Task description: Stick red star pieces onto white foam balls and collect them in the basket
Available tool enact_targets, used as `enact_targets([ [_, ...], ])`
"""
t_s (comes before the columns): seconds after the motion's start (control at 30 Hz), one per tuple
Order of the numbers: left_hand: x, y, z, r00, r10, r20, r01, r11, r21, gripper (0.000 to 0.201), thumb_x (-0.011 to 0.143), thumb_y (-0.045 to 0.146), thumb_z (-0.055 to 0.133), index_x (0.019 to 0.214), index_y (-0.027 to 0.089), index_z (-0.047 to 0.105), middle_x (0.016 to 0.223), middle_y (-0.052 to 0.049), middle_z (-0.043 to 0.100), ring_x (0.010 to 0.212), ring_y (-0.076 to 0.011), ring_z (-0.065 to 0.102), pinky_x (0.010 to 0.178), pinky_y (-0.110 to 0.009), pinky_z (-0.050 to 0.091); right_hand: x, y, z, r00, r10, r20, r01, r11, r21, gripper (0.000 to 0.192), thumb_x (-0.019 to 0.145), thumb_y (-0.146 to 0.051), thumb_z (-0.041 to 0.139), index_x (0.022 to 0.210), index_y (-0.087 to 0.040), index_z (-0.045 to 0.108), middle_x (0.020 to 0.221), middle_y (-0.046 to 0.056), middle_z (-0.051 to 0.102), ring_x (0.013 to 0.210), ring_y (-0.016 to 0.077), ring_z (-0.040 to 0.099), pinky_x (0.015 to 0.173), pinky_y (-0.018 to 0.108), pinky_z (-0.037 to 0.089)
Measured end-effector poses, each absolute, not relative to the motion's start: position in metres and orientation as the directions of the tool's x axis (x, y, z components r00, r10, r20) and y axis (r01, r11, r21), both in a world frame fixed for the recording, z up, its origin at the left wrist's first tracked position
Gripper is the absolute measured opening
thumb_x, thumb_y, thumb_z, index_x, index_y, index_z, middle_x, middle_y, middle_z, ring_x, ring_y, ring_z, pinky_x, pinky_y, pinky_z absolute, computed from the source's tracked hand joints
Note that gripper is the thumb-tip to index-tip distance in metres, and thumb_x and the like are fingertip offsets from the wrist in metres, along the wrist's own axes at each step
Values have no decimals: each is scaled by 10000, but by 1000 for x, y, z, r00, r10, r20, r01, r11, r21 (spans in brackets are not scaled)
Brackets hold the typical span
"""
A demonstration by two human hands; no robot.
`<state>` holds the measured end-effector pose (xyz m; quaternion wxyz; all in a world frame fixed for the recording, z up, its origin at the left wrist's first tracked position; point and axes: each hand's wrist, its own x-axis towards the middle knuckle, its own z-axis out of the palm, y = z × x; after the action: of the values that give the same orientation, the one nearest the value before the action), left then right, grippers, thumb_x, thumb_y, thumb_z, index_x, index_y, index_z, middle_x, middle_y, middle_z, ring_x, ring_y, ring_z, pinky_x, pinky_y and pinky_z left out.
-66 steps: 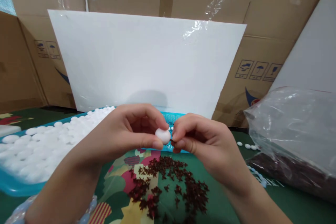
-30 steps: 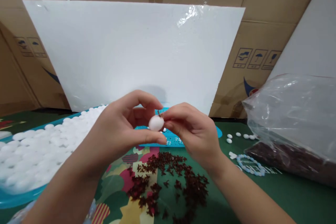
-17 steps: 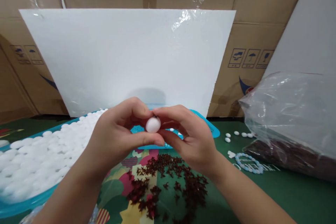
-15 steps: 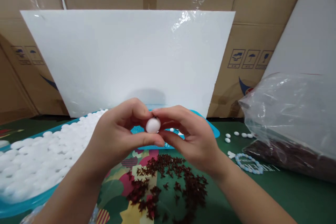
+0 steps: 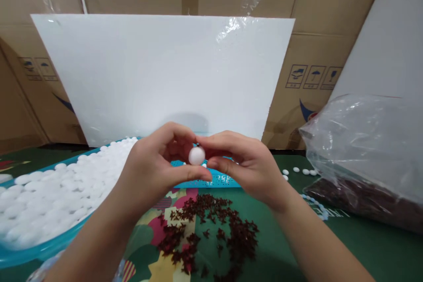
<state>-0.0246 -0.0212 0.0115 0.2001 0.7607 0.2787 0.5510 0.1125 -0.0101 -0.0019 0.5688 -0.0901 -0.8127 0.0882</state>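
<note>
Between my two hands, over the near edge of the blue basket, a small white ball (image 5: 197, 156) is held up, with a tiny dark piece (image 5: 197, 144) at its top. My left hand (image 5: 158, 163) curls round the ball from the left, thumb below and fingers behind. From the right, my right hand (image 5: 244, 165) puts its index fingertip at the dark piece, its thumb just beside the ball. Contact at the far side is hidden. Below the hands lie many dark brown star-shaped pieces (image 5: 243, 233), scattered on the green patterned table cover (image 5: 271, 246).
A blue tray (image 5: 42, 251) heaped with white balls (image 5: 72, 189) stands at left. Behind my hands sits a blue basket (image 5: 214, 180). At right are loose white balls (image 5: 296, 170), a beaded loop (image 5: 317, 205) and a plastic bag (image 5: 357, 141) of brown pieces. A white board (image 5: 165, 70) leans on cartons.
The ball has moved slightly right and up. My right thumb has drawn away from my left thumb, and the dark piece on the ball's top shows more clearly.
</note>
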Motion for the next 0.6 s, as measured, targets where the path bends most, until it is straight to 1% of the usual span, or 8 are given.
enact_targets([
  [0.1,-22,-20,11,209,615,761,214,-788,578,266,431,153,651,621,212,476,501,101,504,453,-23,482,412,-56,404,112,-10,-2,-323,324,889,-53,932,-358,215,622,-36,490,827,-33,553,765,61,589,679,50,525,596,92,433],
  [0.17,-21,-19,10,199,601,774,228,-796,560,300,431,170,654,661,218,466,506,98,498,464,-25,485,423,-62,415,113,-10,-1,-306,388,870,-132,887,-442,200,605,-32,501,790,-64,568,747,33,585,670,42,526,588,85,432],
  [0.27,-20,-21,9,190,582,790,255,-807,533,326,440,179,650,696,218,452,495,99,491,463,-28,490,417,-69,423,115,-11,1,-308,514,801,-244,771,-588,144,588,-61,521,705,-121,581,684,-18,577,632,32,532,570,87,436],
  [0.33,-19,-22,8,191,562,805,281,-817,503,315,447,194,647,694,210,450,482,102,494,450,-27,495,411,-73,428,116,-12,2,-313,580,752,-283,699,-657,106,578,-79,533,652,-141,575,623,-44,566,591,21,533,545,76,436],
  [0.4,-18,-22,8,196,541,818,295,-828,477,317,443,210,648,691,205,452,481,106,501,446,-27,502,424,-77,439,117,-13,3,-298,618,727,-300,663,-686,63,576,-87,536,594,-144,557,566,-58,548,560,10,529,511,57,429],
  [0.47,-17,-22,7,195,530,825,324,-829,456,294,445,218,647,667,196,456,488,107,510,450,-23,507,428,-67,438,118,-13,4,-288,634,717,-304,650,-697,60,586,-90,530,552,-141,531,533,-64,533,536,1,523,488,42,421],
  [0.53,-17,-21,8,214,510,833,381,-829,410,250,459,233,638,630,188,461,491,106,519,445,-19,508,409,-52,425,119,-13,4,-298,637,711,-306,642,-703,65,592,-92,524,550,-140,510,531,-67,526,526,-5,520,482,39,417],
  [0.6,-16,-21,8,247,476,844,455,-826,333,185,498,239,614,609,188,475,500,104,529,440,-18,507,392,-50,413,120,-12,4,-301,642,706,-302,637,-709,63,587,-87,522,583,-146,500,544,-70,522,523,-5,516,485,48,419],
])
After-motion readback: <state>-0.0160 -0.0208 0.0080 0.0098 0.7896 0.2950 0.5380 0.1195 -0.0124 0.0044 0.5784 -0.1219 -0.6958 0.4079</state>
